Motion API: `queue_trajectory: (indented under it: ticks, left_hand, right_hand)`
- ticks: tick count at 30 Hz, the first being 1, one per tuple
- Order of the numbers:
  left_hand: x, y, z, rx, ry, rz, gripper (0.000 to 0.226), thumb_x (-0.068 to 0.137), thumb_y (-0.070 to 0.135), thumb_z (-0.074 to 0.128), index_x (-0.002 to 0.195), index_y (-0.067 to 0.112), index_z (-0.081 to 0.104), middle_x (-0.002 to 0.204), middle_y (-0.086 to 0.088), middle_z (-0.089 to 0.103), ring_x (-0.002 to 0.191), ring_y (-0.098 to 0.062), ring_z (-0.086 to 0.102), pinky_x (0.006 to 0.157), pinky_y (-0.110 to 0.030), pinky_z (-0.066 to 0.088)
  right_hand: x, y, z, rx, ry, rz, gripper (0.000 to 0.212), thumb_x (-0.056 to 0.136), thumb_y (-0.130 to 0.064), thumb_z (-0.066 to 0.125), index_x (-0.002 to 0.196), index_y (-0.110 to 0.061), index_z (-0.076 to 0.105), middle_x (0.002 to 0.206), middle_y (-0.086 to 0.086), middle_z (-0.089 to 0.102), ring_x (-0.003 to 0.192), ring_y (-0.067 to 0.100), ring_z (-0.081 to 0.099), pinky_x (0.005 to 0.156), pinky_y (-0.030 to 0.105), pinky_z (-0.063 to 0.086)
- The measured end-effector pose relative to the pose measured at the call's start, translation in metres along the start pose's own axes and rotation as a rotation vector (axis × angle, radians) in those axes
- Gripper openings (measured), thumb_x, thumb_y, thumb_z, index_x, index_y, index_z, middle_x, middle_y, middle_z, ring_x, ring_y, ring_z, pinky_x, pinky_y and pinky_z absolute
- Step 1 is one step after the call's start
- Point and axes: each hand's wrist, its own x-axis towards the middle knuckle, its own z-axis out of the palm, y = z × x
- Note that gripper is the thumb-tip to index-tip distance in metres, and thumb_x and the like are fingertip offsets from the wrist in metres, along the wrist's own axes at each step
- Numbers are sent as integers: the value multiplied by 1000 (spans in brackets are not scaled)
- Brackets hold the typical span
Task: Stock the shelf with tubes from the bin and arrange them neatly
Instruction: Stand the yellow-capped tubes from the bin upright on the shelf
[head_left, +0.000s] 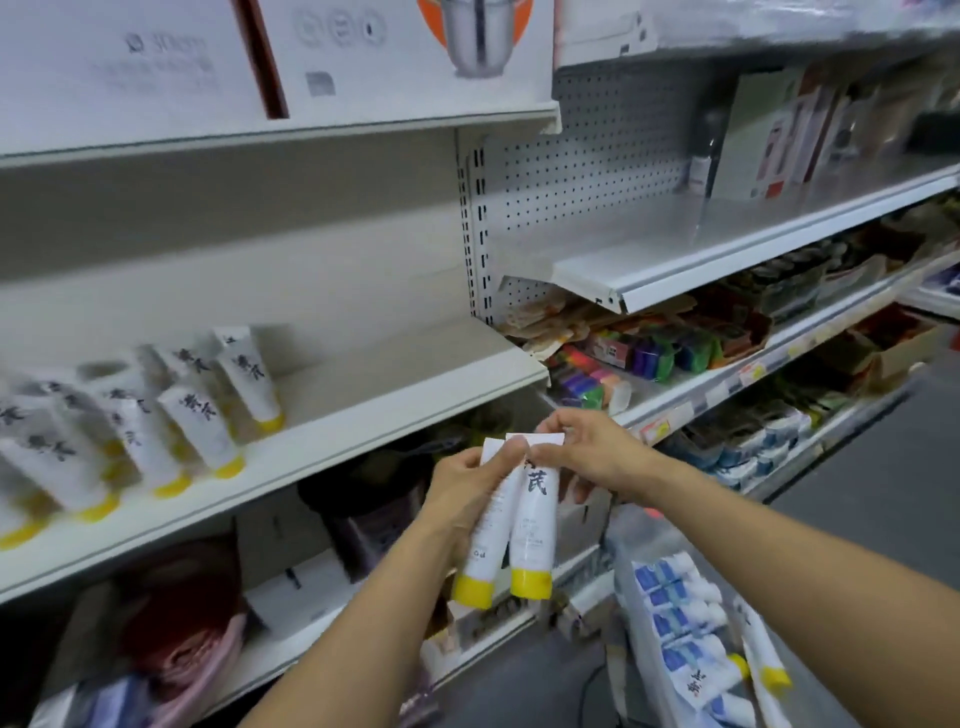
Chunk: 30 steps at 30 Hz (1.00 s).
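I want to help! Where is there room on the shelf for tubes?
The white shelf is bare from the shelved tubes rightward to its end by the slotted post: room for the two held tubes. The grey shelf beside the pegboard is bare too. The left end is crowded.

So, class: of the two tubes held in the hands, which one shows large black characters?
The right tube, its crimp pinched by the right hand; the left tube shows only small print.
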Motion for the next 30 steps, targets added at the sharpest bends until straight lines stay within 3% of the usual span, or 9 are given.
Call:
queue_trajectory:
  ticks: [6, 11, 15, 19, 22, 26, 28, 30]
  left_hand:
    - [-10, 17, -61, -133, 49, -115, 38, 79, 34, 75, 104, 5, 70, 96, -19, 73, 79, -31, 68, 77, -43, 56]
    - [-15, 27, -105, -265, 140, -117, 33, 81, 30, 75, 104, 8, 67, 92, -19, 72, 77, -33, 68, 82, -50, 54]
    - [-17, 32, -145, -313, 286, -40, 37, 81, 29, 76, 105, 4, 63, 88, -19, 71, 72, -31, 69, 69, -42, 58]
    - [-16, 42, -184, -389, 436, 52, 37, 82, 31, 75, 106, 5, 63, 89, -16, 72, 75, -30, 70, 72, -43, 59]
    - [-15, 45, -202, -393, 467, 79, 31, 82, 30, 74, 101, 7, 66, 88, -14, 72, 78, -29, 69, 81, -44, 57]
    - [-15, 45, -223, -406, 520, 59, 29, 83, 31, 73, 100, 8, 68, 89, -13, 73, 75, -27, 70, 75, -40, 58]
    - [-13, 44, -234, -399, 562, 55, 26, 85, 33, 71, 95, 9, 67, 84, -10, 71, 68, -23, 68, 68, -34, 56]
    - [-9, 42, -247, -387, 604, 48, 31, 85, 37, 71, 98, 10, 66, 83, -8, 69, 68, -23, 65, 73, -36, 56]
  right_hand:
    - [23, -36, 54, 104, -33, -14, 23, 86, -17, 70, 88, -8, 50, 70, 15, 69, 49, 21, 61, 43, 28, 51]
    - [43, -58, 97, 125, -126, -58, 21, 87, -21, 70, 84, -3, 61, 72, 12, 70, 53, 13, 64, 48, 24, 51]
    - [54, -72, 134, 165, -197, -112, 13, 85, -15, 71, 86, -4, 65, 81, 15, 70, 65, 16, 66, 58, 23, 54]
    - [64, -75, 173, -52, -445, -184, 36, 73, -12, 82, 105, -10, 66, 99, 7, 73, 85, 12, 66, 77, 29, 57]
    - [70, -81, 199, -176, -517, -253, 43, 68, -10, 83, 102, -25, 60, 99, -5, 71, 86, 3, 65, 79, 25, 57]
    - [91, -83, 227, -331, -453, -312, 52, 60, -29, 81, 103, -19, 54, 97, -1, 65, 88, 15, 64, 77, 35, 56]
    - [102, -83, 235, -389, -376, -255, 52, 64, -28, 79, 104, -15, 47, 98, 1, 60, 88, 18, 60, 75, 36, 53]
    - [114, -82, 240, -357, -367, -224, 49, 68, -22, 79, 105, -15, 47, 98, 0, 59, 87, 15, 59, 74, 33, 52]
